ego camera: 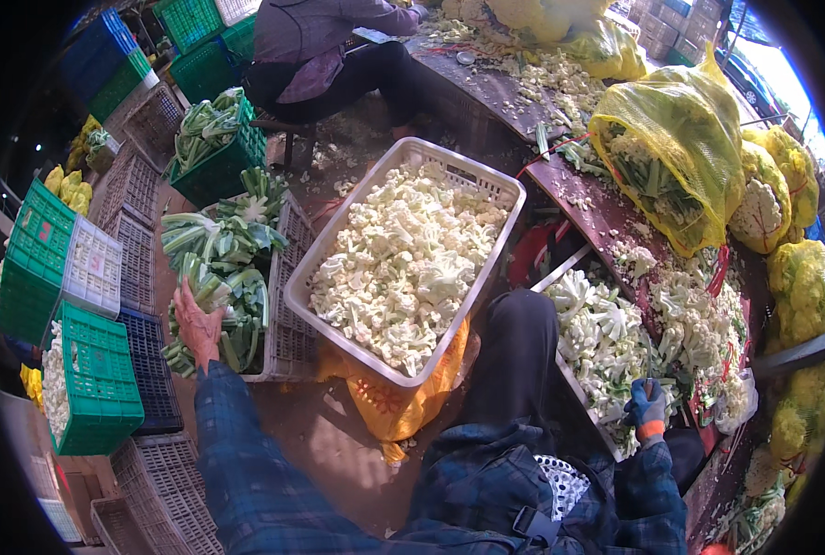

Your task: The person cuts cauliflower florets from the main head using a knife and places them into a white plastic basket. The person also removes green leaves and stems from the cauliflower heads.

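Note:
My bare left hand (198, 325) reaches over the trimmed cauliflower stalks and leaves (228, 239) heaped in a crate (289, 298), touching a stalk; whether it grips it is unclear. My right hand (645, 409), in a blue and orange glove, is closed around the handle of what looks like a knife (649, 357), its thin blade partly lost among florets. Beneath it lies a tray (582, 388) of cauliflower pieces (596, 319). Between my hands, a pale plastic crate (402, 380) full of small florets (405, 270) rests on an orange sack (391, 409).
Yellow mesh bags (676, 152) of cauliflower stand on the reddish table (579, 194) at right. A person (315, 62) sits at the top. Green crates (100, 374) and stacked grey crates (169, 485) line the left. Another green crate (211, 166) holds stalks.

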Available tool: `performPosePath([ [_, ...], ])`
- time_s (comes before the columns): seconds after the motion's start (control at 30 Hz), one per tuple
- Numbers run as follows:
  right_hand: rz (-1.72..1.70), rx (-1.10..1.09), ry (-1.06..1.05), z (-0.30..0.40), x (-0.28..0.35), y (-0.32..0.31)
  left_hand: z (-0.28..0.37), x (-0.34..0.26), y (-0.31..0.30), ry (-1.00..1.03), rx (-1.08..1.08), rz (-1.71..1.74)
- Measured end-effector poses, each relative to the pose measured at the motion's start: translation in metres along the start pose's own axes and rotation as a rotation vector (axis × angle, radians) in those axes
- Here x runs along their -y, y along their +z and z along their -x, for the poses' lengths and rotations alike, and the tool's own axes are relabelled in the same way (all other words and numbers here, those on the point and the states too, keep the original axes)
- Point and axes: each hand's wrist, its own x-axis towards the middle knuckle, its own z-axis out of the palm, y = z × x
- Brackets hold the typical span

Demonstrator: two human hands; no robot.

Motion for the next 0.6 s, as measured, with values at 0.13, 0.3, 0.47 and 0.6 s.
performPosePath([
  [0.13, 0.045, -0.001, -0.061, -0.001, -0.005, -0.001, 0.004, -0.058, -0.031, -0.170, 0.030, -0.194],
  [0.3, 0.002, 0.015, -0.056, -0.005, -0.028, -0.019, 0.067, -0.131, -0.011, 0.413, -0.346, 0.044],
  [0.47, -0.059, -0.033, 0.030, -0.006, -0.034, -0.025, 0.156, -0.255, 0.056, 0.790, 0.295, 0.413],
  [0.6, -0.089, -0.018, 0.097, 0.005, -0.033, -0.032, 0.170, -0.288, 0.132, 0.940, 0.349, 0.360],
])
